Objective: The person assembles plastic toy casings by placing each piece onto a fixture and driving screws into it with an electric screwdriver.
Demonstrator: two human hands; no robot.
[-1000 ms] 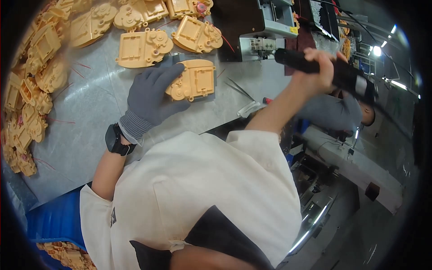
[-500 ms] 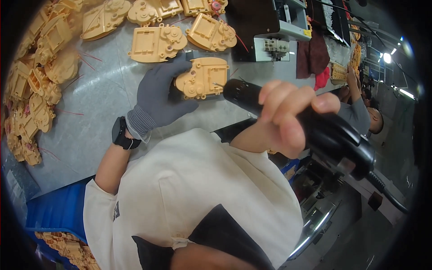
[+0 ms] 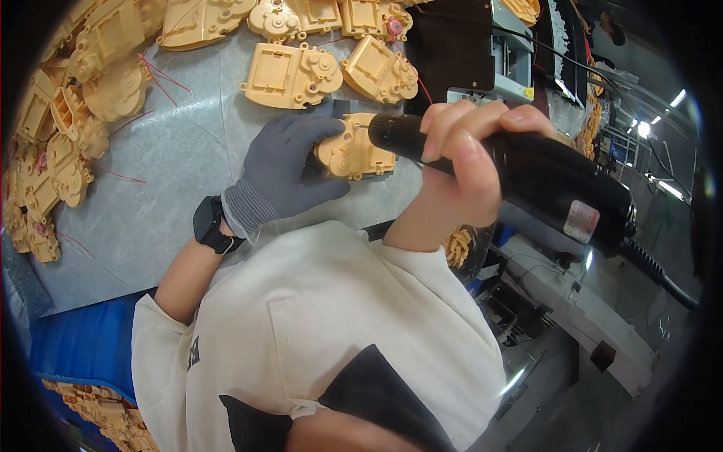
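My left hand (image 3: 282,167), in a grey glove, grips the left side of a yellow plastic gear housing (image 3: 348,160), thumb at its near edge and fingers at its far edge. The housing rests in a dark block (image 3: 382,176) on the table. My bare right hand (image 3: 471,154) is wrapped round a black corded electric screwdriver (image 3: 561,177), held almost level. Its thin bit reaches the upper part of the housing; whether it sits in a screw is too small to tell.
More yellow housings (image 3: 292,74) lie beyond my left hand, and a heap of them (image 3: 71,162) with red wires covers the left. A black and grey machine (image 3: 452,53) stands at the far right. Blue bins (image 3: 83,343) are at lower left. Another person's workplace lies off right.
The screwdriver bit has moved from the housing's right part to its upper part, and the tool is held more level. My left hand keeps its grip. The whole view has shifted slightly.
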